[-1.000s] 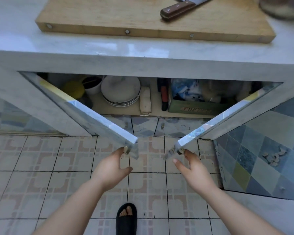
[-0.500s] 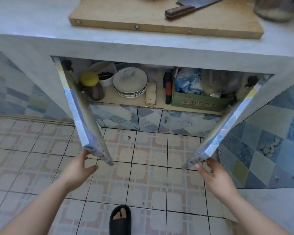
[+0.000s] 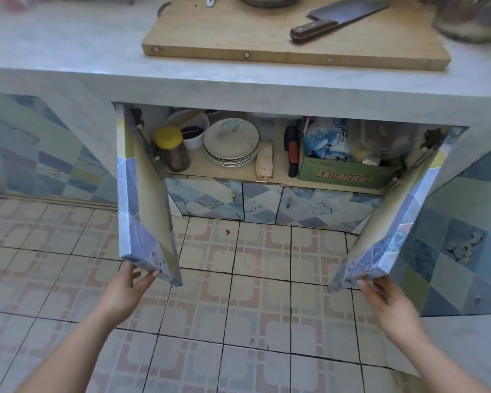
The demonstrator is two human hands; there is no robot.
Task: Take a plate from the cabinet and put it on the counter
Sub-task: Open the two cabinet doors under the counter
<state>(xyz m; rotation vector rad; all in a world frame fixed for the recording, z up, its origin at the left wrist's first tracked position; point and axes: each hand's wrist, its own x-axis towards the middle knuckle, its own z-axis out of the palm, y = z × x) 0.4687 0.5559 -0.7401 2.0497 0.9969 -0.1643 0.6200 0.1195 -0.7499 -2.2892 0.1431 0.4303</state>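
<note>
A green cardboard box (image 3: 346,173) sits at the right of the open cabinet (image 3: 267,120), its front printed with a line of pale Chinese characters too blurred to read. It holds blue-and-white packets (image 3: 328,143) and a cloudy plastic bag. At the cabinet's 9 o'clock side stands a jar with a yellow lid (image 3: 173,148), filled with something dark brown, and behind it a white bowl (image 3: 194,134) with dark contents and a stick leaning in it. The stack of plates (image 3: 231,143) lies flat on the shelf between bowl and box, faces up, round, so no long axis; a pale wooden block (image 3: 264,161) lies just beside it at 3 o'clock, then a red-and-black tool. The left hand (image 3: 125,290) has its fingers spread, touching the lower corner of the left door (image 3: 145,199); the right hand (image 3: 389,300) touches the bottom edge of the right door (image 3: 394,225) with loose fingers. On the counter (image 3: 68,52) at 12 o'clock a cleaver (image 3: 335,18) rests on a cutting board (image 3: 267,32).
</note>
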